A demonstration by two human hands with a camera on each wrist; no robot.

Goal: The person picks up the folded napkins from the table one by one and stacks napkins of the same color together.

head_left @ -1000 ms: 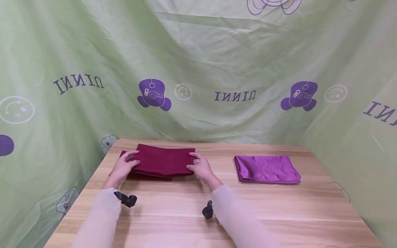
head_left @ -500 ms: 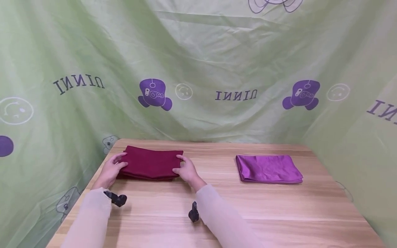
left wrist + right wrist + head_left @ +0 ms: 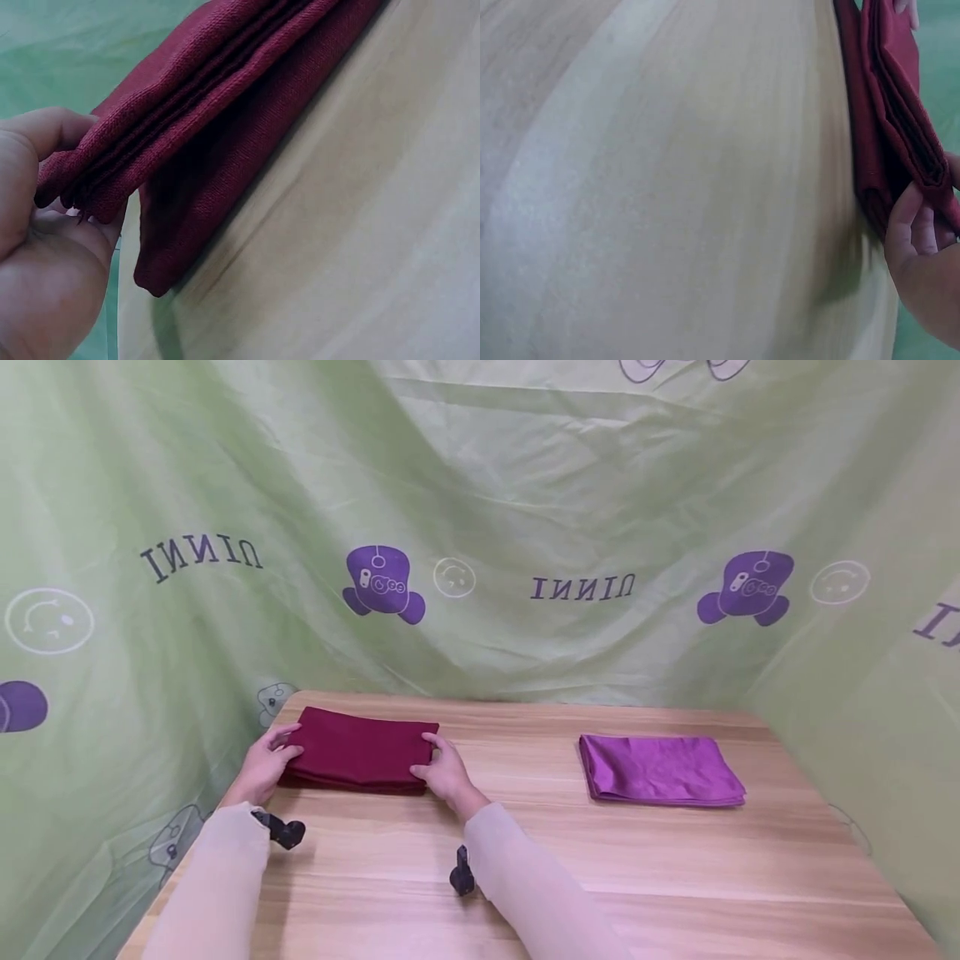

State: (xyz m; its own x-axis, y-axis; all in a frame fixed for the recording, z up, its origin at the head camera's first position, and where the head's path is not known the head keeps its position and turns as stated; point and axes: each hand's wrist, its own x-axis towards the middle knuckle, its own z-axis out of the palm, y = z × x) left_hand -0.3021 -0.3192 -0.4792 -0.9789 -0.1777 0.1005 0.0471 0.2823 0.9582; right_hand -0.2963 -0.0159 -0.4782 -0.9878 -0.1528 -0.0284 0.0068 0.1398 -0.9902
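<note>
A folded dark red cloth (image 3: 363,747) spans both hands at the far left of the table. My left hand (image 3: 264,767) pinches its left end between thumb and fingers. On the right end, my right hand (image 3: 447,774) grips the layers the same way. Beneath it lies a second folded dark red cloth (image 3: 232,180), flat on the wood and mostly covered in the head view. Both wrist views show a dark gap between the held cloth and the lower one near the ends.
A folded shiny purple cloth (image 3: 660,770) lies at the right of the wooden table (image 3: 525,827). Green printed curtain (image 3: 517,485) hangs behind and at both sides. Black wrist cameras (image 3: 462,877) stick out from the sleeves.
Both hands have carried the held red cloth left and lined it up over the lower one, lowering it slightly. The purple cloth has stayed in place; the head view has turned a little.
</note>
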